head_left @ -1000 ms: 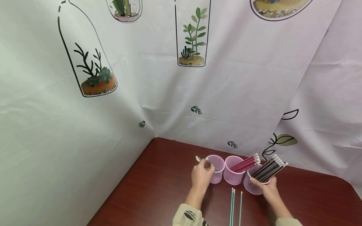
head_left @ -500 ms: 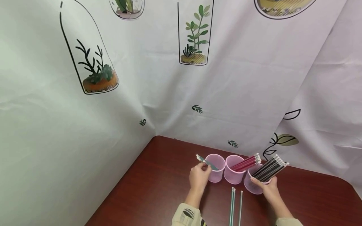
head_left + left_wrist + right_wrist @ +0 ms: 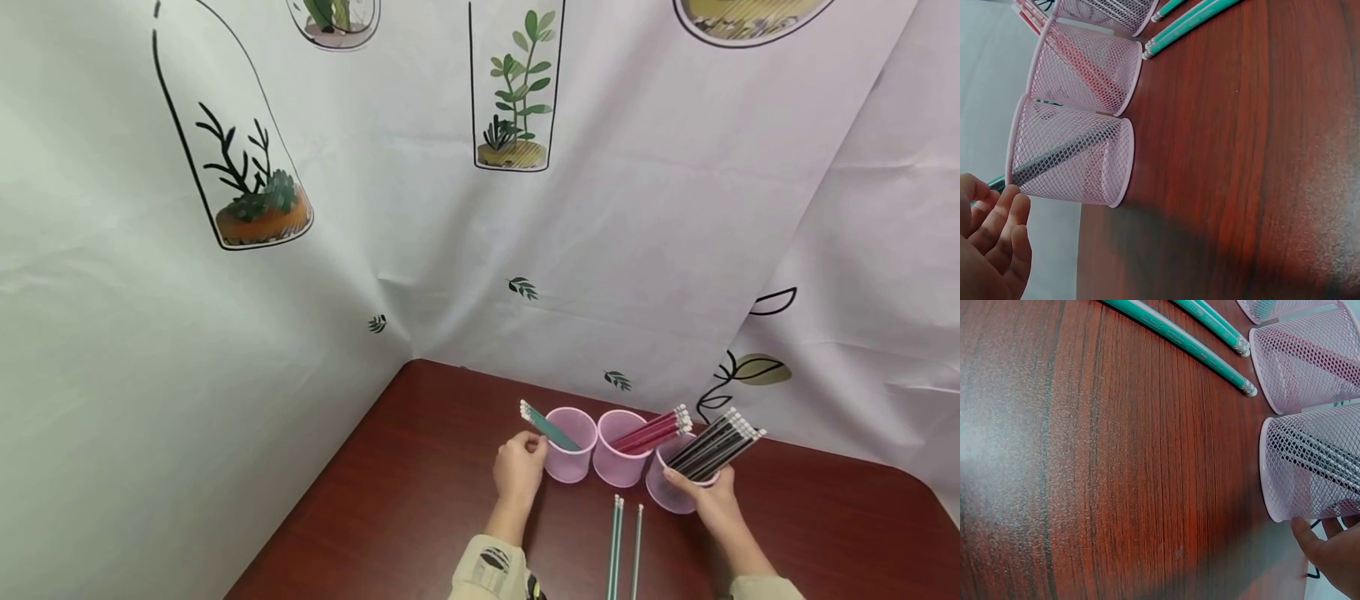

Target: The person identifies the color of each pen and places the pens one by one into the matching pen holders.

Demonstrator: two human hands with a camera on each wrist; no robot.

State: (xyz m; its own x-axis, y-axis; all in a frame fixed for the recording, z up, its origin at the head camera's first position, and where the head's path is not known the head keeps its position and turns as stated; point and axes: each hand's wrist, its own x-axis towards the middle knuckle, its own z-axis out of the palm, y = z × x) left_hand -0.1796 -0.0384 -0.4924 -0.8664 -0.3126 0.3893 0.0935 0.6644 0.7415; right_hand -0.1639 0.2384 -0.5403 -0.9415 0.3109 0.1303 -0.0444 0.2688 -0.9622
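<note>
Three pink mesh pencil cups stand in a row on the brown table (image 3: pixel 420 500). Several green pencils (image 3: pixel 553 430) lean leftward in the left cup (image 3: pixel 567 468). Beside its rim is my left hand (image 3: pixel 517 468), fingertips against the rim just under those pencils, loosely bent. Red pencils (image 3: pixel 648 434) fill the middle cup (image 3: pixel 618 472). My right hand (image 3: pixel 711 498) grips the right cup (image 3: pixel 666 495), thumb on the near side; black pencils (image 3: pixel 712 448) lean rightward out of it. In the right wrist view the thumb (image 3: pixel 1307 540) touches the mesh.
Two green pencils (image 3: pixel 615 546) lie side by side on the table in front of the cups, with one more green pencil (image 3: pixel 637 550) to their right. A white cloth (image 3: pixel 465 250) printed with plants hangs behind the table.
My left hand has drawn back left and down from the green pencils, which now show uncovered, leaning on the left cup's rim. The right hand keeps its grip on the right cup.
</note>
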